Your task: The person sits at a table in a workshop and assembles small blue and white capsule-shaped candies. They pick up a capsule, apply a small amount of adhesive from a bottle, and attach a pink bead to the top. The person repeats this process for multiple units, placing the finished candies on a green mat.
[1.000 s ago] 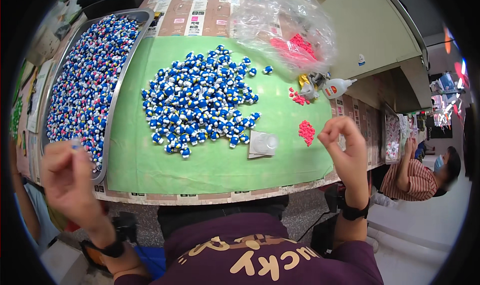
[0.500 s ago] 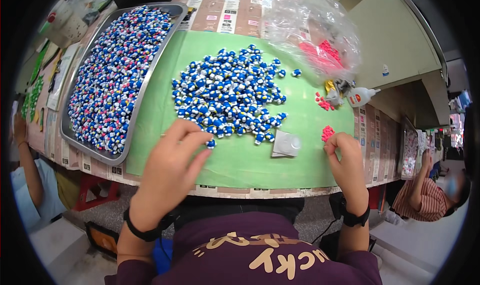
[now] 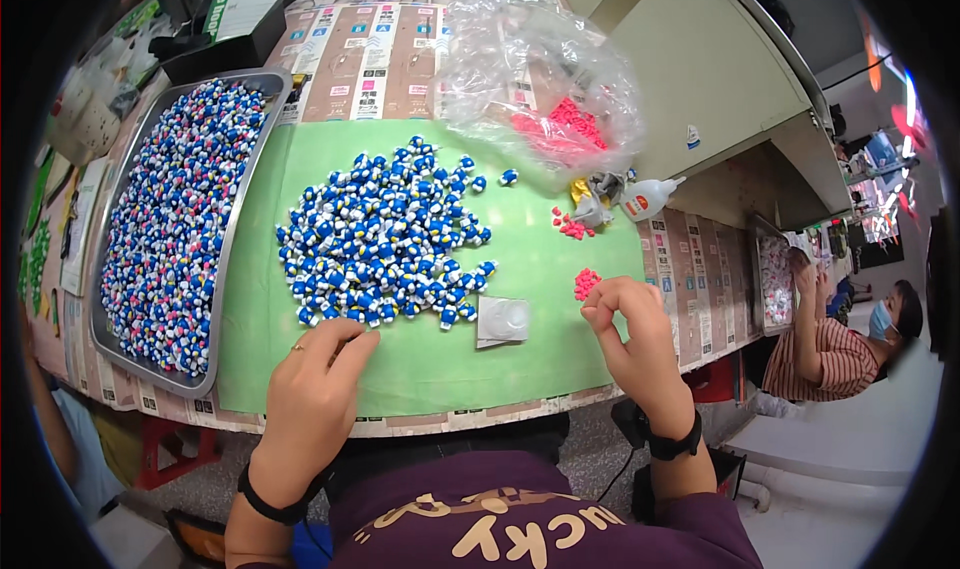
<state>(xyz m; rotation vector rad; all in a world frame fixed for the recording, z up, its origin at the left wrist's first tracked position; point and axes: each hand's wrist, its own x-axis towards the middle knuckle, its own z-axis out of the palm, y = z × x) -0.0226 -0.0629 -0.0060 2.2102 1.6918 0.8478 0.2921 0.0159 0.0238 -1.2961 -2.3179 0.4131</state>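
Observation:
A heap of small blue-and-white figure pieces (image 3: 385,234), some with yellow bits, lies on a green mat (image 3: 450,369). At the heap's near edge is my left hand (image 3: 312,381), fingers bent downward with thumb and index a little apart; nothing shows between them. My right hand (image 3: 637,341) is pinched closed just below a little cluster of pink pieces (image 3: 587,284). Whatever its fingertips may hold is too small to make out. Between the hands a grey-white square pad (image 3: 502,321) with a clear round patch lies beside the heap.
On the left stands a metal tray (image 3: 228,244) full of similar pieces. Farther back right are more loose pink pieces (image 3: 573,229), a white squeeze bottle (image 3: 648,199) and a clear plastic bag (image 3: 480,94) holding pink pieces. A person (image 3: 830,354) works at the far right.
The view has swung, so the table appears farther left and lower. A single blue-and-white piece at my left fingertips no longer shows. My right hand stays by the pink cluster, still pinched.

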